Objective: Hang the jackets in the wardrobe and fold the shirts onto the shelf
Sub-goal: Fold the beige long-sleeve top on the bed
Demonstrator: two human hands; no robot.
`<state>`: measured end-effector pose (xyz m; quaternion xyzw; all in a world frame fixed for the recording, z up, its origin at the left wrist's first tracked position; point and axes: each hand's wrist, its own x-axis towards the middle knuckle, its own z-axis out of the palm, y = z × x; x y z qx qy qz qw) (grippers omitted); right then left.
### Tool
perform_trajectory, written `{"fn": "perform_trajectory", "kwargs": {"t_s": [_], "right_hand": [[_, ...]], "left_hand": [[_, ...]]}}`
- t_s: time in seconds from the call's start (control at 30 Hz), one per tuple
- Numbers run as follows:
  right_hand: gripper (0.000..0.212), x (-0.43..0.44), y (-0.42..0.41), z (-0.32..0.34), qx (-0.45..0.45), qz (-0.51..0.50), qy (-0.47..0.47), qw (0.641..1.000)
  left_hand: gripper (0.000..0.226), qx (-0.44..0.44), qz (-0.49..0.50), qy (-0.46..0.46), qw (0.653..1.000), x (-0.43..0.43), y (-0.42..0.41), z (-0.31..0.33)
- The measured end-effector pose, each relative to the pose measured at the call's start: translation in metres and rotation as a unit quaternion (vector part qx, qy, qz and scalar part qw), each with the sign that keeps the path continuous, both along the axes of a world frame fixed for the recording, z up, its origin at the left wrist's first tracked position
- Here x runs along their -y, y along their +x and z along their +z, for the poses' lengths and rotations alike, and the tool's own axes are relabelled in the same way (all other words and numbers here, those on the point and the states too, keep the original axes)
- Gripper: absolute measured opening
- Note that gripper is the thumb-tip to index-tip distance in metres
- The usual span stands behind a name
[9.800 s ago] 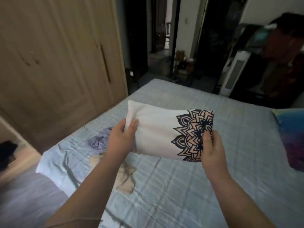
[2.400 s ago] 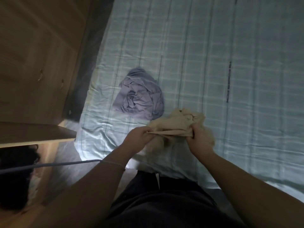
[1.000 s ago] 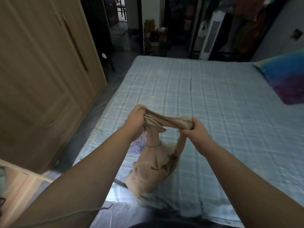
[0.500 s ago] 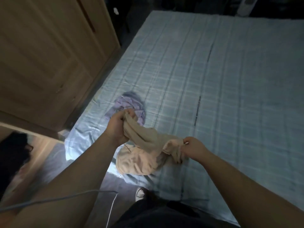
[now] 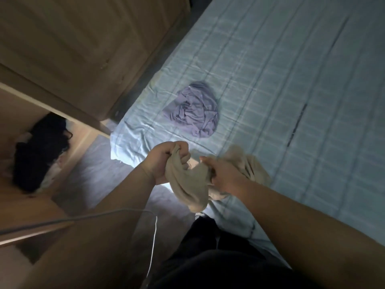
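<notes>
Centrally, left hand [image 5: 164, 161]: fingers curled into a fist round one end of a beige shirt [image 5: 187, 182]. Right hand [image 5: 224, 176]: fingers likewise clenched on the bunched fabric, just beside the left.
Beige shirt: crumpled, a slack fold hanging between and below the two fists; its far part lies on the near edge of the bed.
Bed [image 5: 291, 69]: pale blue checked sheet, near corner overhanging the floor; the sheet runs wide to the right and beyond.
Lilac shirt [image 5: 192, 110]: crumpled heap on the sheet near that corner, apart from both hands.
Floor [image 5: 100, 174]: narrow strip between bed edge and wardrobe.
Wardrobe [image 5: 83, 38]: light wood, panelled door closed at upper left. Compartment [image 5: 83, 142] open at left, holding a dark bundle of cloth [image 5: 39, 151] over something pale.
White cable [image 5: 153, 236]: hangs near the left forearm
</notes>
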<state>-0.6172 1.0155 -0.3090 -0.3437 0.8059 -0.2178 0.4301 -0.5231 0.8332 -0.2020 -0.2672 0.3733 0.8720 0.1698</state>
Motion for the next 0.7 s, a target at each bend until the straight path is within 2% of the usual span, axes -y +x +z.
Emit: {"fn": "perform_trajectory", "kwargs": {"t_s": [0.03, 0.1, 0.13, 0.17, 0.2, 0.23, 0.33, 0.37, 0.47, 0.5, 0.6, 0.63, 0.7], "right_hand": [[0.063, 0.008, 0.005, 0.0, 0.05, -0.023, 0.005, 0.998], [0.044, 0.024, 0.01, 0.0, 0.166, -0.151, 0.028, 0.974], [0.031, 0.032, 0.013, 0.001, 0.257, -0.248, 0.03, 0.934], [0.019, 0.039, 0.017, 0.003, 0.349, -0.328, 0.03, 0.877], [0.008, 0.044, 0.02, 0.004, 0.405, -0.377, 0.026, 0.833], [0.002, 0.048, 0.022, 0.003, 0.42, -0.385, 0.021, 0.821], [0.026, 0.065, 0.025, -0.002, 0.389, -0.417, -0.008, 0.821], [0.026, 0.071, 0.025, -0.001, 0.388, -0.433, -0.017, 0.814], [0.012, 0.084, 0.019, 0.016, 0.359, -0.476, -0.02, 0.803], [0.016, 0.085, 0.016, 0.022, 0.358, -0.501, -0.031, 0.787], [0.025, 0.081, -0.002, 0.042, 0.425, -0.566, -0.108, 0.698], [0.023, 0.077, -0.008, 0.055, 0.443, -0.565, -0.128, 0.685], [0.021, 0.063, -0.023, 0.077, 0.466, -0.538, -0.166, 0.683]], "left_hand": [[0.032, -0.006, -0.004, 0.004, 1.0, 0.006, 0.008, -0.004], [0.02, -0.018, -0.011, 0.015, 1.0, 0.014, 0.022, -0.01], [0.016, -0.022, -0.014, 0.019, 0.999, 0.018, 0.028, -0.012], [0.013, -0.026, -0.016, 0.023, 0.999, 0.02, 0.033, -0.014], [0.012, -0.03, -0.017, 0.024, 0.999, 0.023, 0.038, -0.016], [0.011, -0.035, -0.018, 0.027, 0.999, 0.025, 0.041, -0.017], [0.013, -0.036, -0.02, 0.029, 0.999, 0.028, 0.048, -0.016], [0.015, -0.036, -0.026, 0.017, 0.999, 0.029, 0.049, -0.016], [0.016, -0.025, -0.065, -0.054, 0.996, 0.044, 0.049, -0.019], [0.018, -0.022, -0.085, -0.071, 0.994, 0.052, 0.049, -0.021], [0.035, -0.002, -0.176, -0.111, 0.978, 0.073, 0.044, -0.019], [0.041, 0.005, -0.214, -0.125, 0.969, 0.078, 0.041, -0.017], [0.051, -0.006, -0.31, -0.212, 0.927, 0.082, 0.029, -0.005]]}}
